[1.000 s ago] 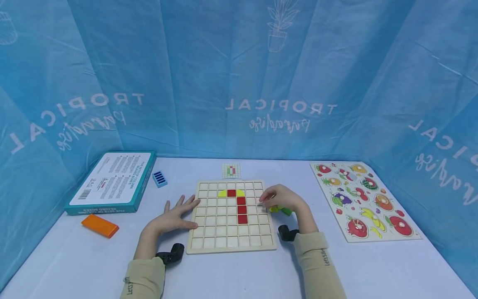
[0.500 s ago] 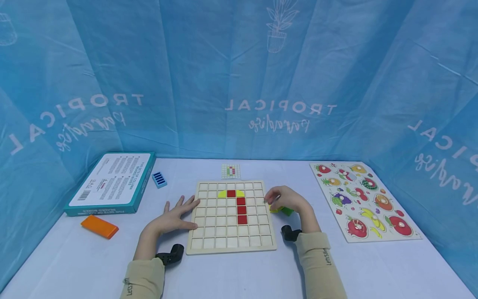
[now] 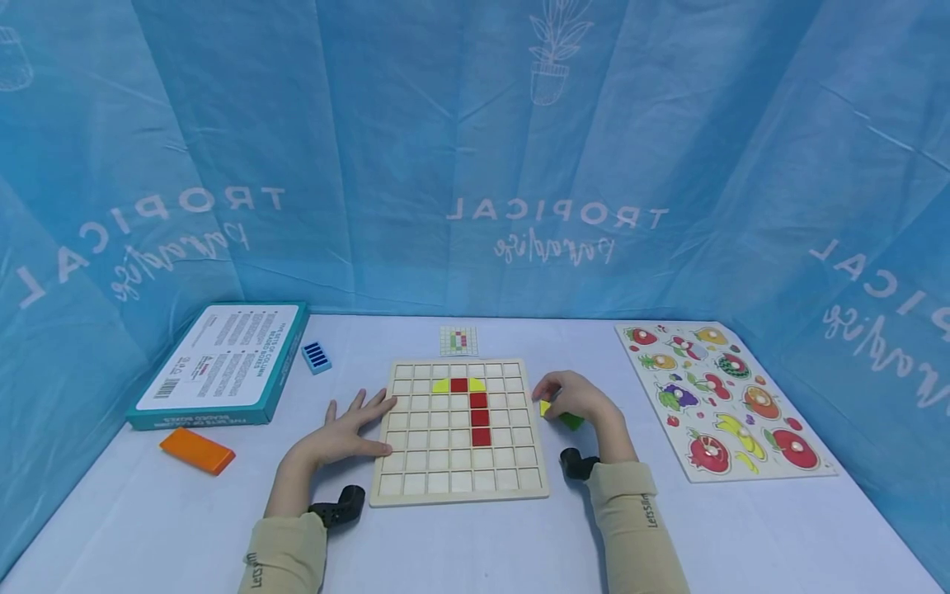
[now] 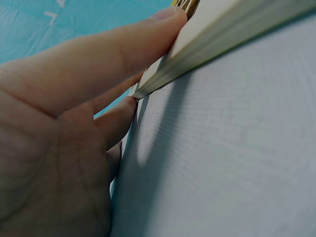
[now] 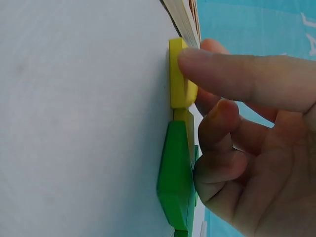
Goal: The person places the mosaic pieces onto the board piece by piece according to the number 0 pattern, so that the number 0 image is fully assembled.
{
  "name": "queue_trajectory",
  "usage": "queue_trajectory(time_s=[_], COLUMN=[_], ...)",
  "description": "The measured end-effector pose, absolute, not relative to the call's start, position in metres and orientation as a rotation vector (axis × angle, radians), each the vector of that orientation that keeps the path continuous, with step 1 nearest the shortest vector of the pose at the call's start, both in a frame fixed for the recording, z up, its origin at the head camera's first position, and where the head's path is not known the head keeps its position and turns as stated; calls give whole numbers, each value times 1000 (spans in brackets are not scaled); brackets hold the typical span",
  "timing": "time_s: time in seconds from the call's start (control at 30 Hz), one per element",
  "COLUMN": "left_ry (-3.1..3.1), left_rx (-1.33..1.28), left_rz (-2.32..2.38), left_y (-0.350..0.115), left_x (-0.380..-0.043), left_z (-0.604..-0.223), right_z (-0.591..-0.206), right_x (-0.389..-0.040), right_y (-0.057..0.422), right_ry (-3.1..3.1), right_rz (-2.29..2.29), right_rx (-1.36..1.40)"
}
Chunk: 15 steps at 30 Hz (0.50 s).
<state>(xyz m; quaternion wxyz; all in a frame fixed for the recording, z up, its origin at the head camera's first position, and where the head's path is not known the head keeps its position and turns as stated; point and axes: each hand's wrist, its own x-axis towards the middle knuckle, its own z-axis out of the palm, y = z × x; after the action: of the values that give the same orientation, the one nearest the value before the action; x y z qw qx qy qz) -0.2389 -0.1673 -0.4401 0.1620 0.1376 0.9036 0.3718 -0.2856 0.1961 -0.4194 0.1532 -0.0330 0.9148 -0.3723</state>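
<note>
The wooden grid board [image 3: 430,487] lies in the middle of the table. Red square blocks [image 3: 480,417] form a short column on it, with another red one above between two yellow curved-edged pieces [image 3: 441,385]. With fingers spread, my left hand [image 3: 337,433] rests on the board's left edge; the left wrist view shows the thumb on the rim. Beyond the right edge, my right hand [image 3: 575,396] has thumb and index finger at a yellow block [image 5: 176,74], the other fingers curled in. Green blocks [image 5: 173,173] lie beside it, partly hidden under the hand in the head view.
A small pattern card [image 3: 458,341] lies behind the board. To the left are a teal box [image 3: 215,355], an orange case [image 3: 197,450] and a small blue slotted piece [image 3: 317,356]. A fruit puzzle board [image 3: 727,400] is at right; blue curtain hangs behind.
My right hand has drawn back from the board's right edge to the yellow and green blocks beside it. The left hand stays in place on the board.
</note>
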Motion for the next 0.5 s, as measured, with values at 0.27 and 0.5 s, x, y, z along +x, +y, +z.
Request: queue_trajectory(time_s=[0.27,0.5], left_ry=[2579,2579], left_rx=[392,392], left_rz=[1054,1057], left_y=[-167,-168], left_x=[-239,-238], left_z=[-442,-441], right_z=[-419,-415], right_x=[-288,-287], right_y=[198,199], right_ry=[2618,2593], right_rz=[-1082,-1186], right_rx=[-45,31])
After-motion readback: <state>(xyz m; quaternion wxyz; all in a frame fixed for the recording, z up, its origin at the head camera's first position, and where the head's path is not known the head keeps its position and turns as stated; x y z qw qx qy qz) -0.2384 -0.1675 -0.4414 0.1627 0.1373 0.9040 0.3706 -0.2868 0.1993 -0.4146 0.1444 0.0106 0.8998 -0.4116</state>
